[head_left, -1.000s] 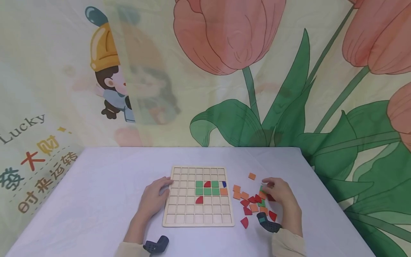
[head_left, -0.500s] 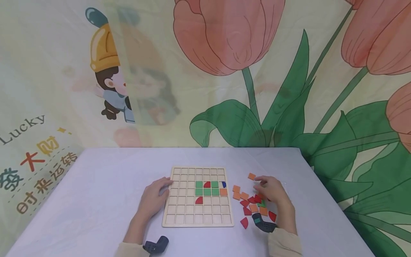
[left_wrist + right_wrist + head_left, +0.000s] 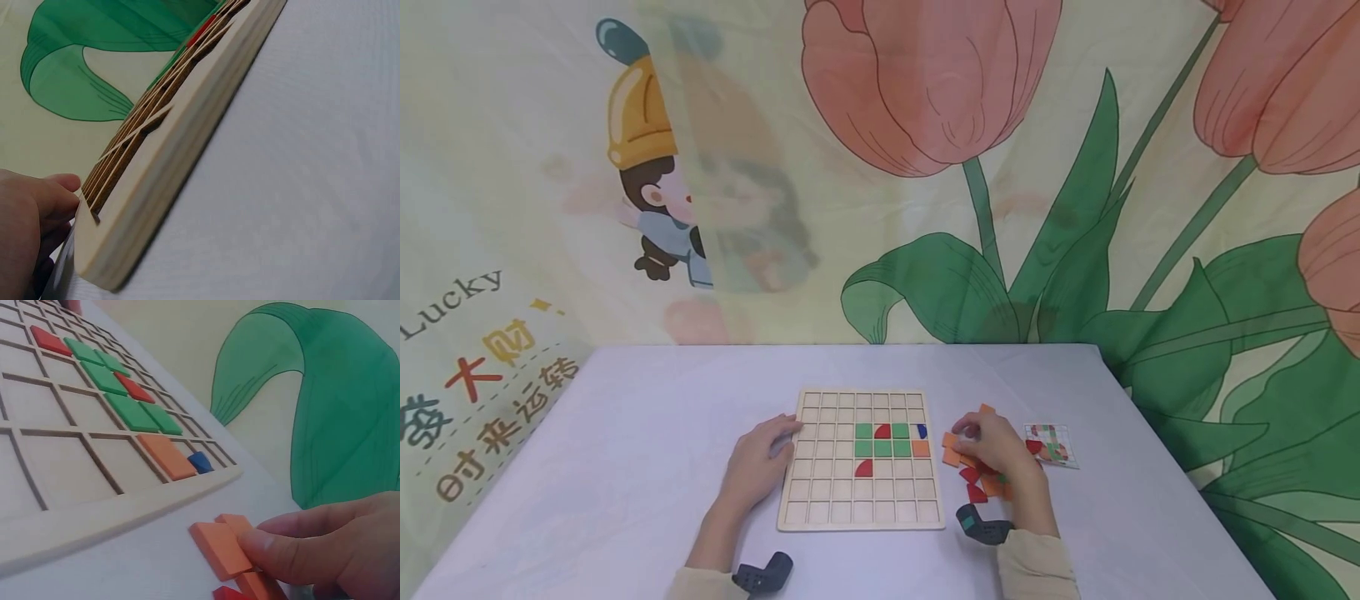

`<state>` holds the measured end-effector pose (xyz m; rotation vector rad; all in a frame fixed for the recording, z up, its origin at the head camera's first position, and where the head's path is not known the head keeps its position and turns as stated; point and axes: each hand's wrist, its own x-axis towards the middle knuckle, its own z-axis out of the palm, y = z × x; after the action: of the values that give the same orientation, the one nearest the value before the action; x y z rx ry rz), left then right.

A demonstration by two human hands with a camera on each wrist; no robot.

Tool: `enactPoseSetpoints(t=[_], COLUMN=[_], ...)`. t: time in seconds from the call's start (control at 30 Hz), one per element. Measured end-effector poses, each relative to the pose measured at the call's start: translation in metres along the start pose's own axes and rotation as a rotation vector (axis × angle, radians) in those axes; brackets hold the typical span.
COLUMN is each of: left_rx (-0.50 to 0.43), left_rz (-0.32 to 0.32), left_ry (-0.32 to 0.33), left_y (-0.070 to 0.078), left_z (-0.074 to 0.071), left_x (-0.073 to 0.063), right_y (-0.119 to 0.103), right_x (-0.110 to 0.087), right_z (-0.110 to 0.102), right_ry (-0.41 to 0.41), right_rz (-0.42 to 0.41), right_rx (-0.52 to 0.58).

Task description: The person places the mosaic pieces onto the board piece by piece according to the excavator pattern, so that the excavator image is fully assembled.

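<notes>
A light wooden grid board (image 3: pixel 823 492) lies in the middle of the table. Green square tiles (image 3: pixel 883 448), red quarter-round tiles (image 3: pixel 864 468), an orange square tile (image 3: pixel 920 448) and a small blue piece (image 3: pixel 922 431) sit in its cells. My left hand (image 3: pixel 758 458) rests its fingertips at the board's left edge. Over the loose pile to the right, my right hand (image 3: pixel 1000 446) has bent fingers, its thumb and index finger at the edge of an orange square tile (image 3: pixel 232 520). I cannot tell whether they pinch it. A second orange tile (image 3: pixel 220 551) lies beside it.
Right of my right hand, a printed pattern card (image 3: pixel 1060 442) lies flat with a red piece (image 3: pixel 1033 447) over its left side. Loose red pieces (image 3: pixel 976 493) lie below the hand. Dark cameras sit on both wrists. A flowered cloth hangs behind the table.
My right hand has moved left across the pile to the orange tiles, uncovering the pattern card and covering some loose pieces. The left hand stays at the board's edge.
</notes>
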<state>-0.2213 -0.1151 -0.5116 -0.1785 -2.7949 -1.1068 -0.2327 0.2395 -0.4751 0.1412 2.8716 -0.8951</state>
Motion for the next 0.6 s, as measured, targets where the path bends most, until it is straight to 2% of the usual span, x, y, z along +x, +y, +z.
enactPoseSetpoints(t=[0.3, 0.53, 0.6], left_rx=[-0.003, -0.003, -0.002], left_rz=[-0.001, -0.001, 0.0], left_ry=[0.0, 0.0, 0.0], left_y=[0.002, 0.001, 0.001], left_z=[-0.001, -0.001, -0.001], left_x=[-0.001, 0.0, 0.0], right_y=[-0.006, -0.015, -0.024], right_x=[0.001, -0.001, -0.003], right_z=[0.006, 0.002, 0.001], right_ry=[0.013, 0.055, 0.035], right_rz=[0.036, -0.012, -0.032], right_rx=[0.053, 0.081, 0.101])
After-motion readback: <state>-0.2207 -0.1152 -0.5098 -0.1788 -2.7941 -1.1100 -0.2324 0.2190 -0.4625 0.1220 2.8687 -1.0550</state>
